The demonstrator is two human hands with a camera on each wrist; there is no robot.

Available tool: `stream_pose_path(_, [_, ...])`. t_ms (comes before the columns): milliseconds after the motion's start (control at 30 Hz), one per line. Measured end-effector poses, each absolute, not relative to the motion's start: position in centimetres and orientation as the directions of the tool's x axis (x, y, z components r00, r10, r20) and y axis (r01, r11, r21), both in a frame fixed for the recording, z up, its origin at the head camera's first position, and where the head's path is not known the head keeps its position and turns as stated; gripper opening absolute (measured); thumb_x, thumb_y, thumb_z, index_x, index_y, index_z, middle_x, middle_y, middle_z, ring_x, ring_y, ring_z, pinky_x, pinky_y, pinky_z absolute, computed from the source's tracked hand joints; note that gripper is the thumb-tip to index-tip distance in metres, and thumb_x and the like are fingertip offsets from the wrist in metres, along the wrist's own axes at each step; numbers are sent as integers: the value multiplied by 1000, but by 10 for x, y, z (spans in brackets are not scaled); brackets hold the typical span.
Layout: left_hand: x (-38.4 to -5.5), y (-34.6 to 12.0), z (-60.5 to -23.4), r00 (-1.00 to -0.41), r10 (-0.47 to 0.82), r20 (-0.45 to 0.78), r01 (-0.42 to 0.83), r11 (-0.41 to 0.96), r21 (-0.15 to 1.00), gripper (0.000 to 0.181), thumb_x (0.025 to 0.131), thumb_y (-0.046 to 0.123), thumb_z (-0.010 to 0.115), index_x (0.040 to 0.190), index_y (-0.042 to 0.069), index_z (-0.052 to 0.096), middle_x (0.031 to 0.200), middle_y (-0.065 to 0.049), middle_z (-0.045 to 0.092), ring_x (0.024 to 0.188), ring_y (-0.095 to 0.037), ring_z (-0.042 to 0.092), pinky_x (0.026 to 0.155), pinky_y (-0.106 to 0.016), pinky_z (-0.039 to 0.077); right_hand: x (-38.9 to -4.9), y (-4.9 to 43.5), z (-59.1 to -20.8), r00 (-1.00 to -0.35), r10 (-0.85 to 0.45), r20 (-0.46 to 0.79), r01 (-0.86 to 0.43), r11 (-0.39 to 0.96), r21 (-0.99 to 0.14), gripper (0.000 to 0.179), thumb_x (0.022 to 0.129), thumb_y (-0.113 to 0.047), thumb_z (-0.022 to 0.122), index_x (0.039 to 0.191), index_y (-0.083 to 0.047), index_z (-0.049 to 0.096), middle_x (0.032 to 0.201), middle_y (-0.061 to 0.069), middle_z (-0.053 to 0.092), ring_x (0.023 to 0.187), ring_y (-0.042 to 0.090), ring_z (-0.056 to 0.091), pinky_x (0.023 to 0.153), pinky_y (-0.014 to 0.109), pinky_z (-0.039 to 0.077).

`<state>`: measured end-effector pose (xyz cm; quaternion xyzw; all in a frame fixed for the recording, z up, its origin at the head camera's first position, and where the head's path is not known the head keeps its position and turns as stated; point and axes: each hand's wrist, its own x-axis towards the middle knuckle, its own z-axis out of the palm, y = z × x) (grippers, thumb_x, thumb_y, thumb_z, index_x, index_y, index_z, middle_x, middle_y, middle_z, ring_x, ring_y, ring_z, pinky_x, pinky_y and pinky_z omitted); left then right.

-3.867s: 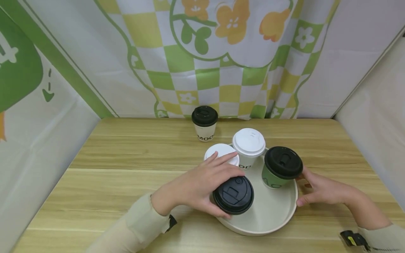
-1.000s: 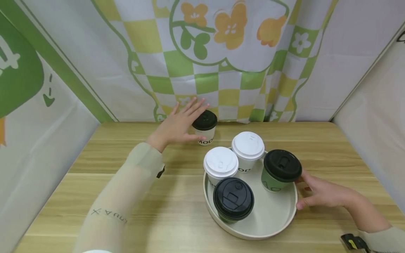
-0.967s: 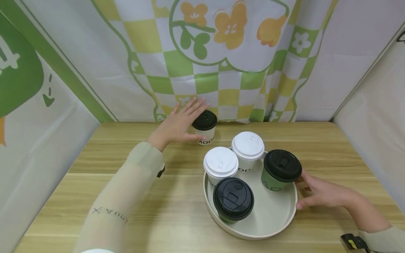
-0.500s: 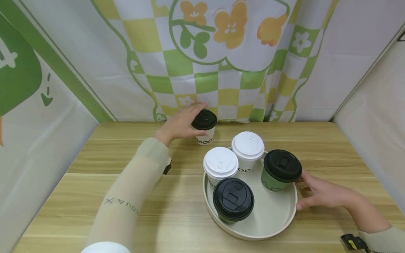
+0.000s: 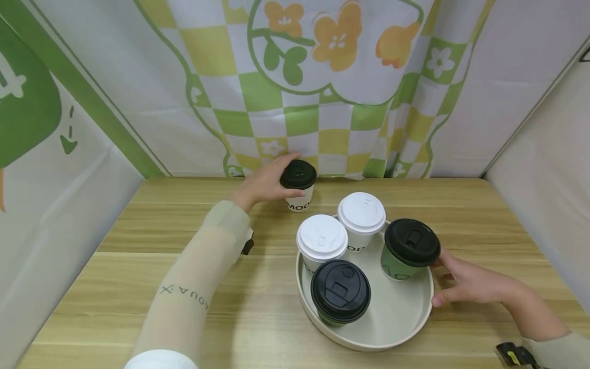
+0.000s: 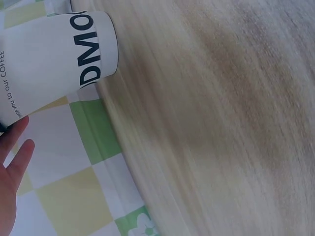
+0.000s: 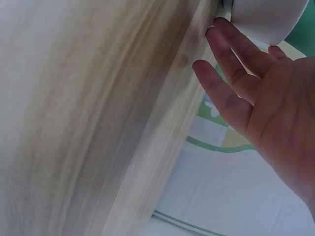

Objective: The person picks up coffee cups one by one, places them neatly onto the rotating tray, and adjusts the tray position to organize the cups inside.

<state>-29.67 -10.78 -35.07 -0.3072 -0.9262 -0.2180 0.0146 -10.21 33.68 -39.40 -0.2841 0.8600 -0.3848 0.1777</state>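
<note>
At the back of the table my left hand [image 5: 267,183] grips a white paper coffee cup [image 5: 299,202] with a black lid. The thumb lies across its front, and the other fingers reach behind the lid. In the left wrist view the same cup [image 6: 54,56] shows large dark letters, with fingertips at its lid end. My right hand [image 5: 477,281] touches the right rim of a round cream tray [image 5: 369,346], its fingers loosely extended. In the right wrist view this hand [image 7: 266,83] has fingertips beside the tray wall [image 7: 266,17].
In the tray stand two white-lidded cups [image 5: 321,238], [image 5: 361,212], a green cup with a black lid [image 5: 410,243] at the right, and another black-lidded cup [image 5: 341,289] in front. A checkered curtain [image 5: 299,118] hangs right behind the table's back edge.
My left hand has left the front black-lidded cup in the tray, reached back to the white cup with spread fingers, and closed round it. The right hand stays at the tray rim.
</note>
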Motion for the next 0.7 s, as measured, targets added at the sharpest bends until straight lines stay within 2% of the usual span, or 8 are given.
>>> stream_pose_path(467, [-296, -108, -357, -811, 555, 188, 568, 667, 481, 91, 78, 44, 82, 150, 6, 39, 153, -15, 43, 141, -32, 42, 118, -47, 34, -101, 338, -395, -771, -631, -88, -349, 533, -771, 117, 74, -13, 85, 156, 1, 2, 142, 38, 36, 116, -14, 40, 81, 67, 50])
stream_pose_path(700, [-291, -112, -357, -827, 533, 180, 533, 641, 552, 91, 78, 41, 83, 150, 9, 39, 153, -13, 43, 141, -33, 41, 117, -51, 34, -103, 337, -394, -768, -634, -95, -344, 533, -773, 117, 75, -13, 85, 156, 1, 2, 143, 38, 35, 116, -12, 42, 84, 68, 50])
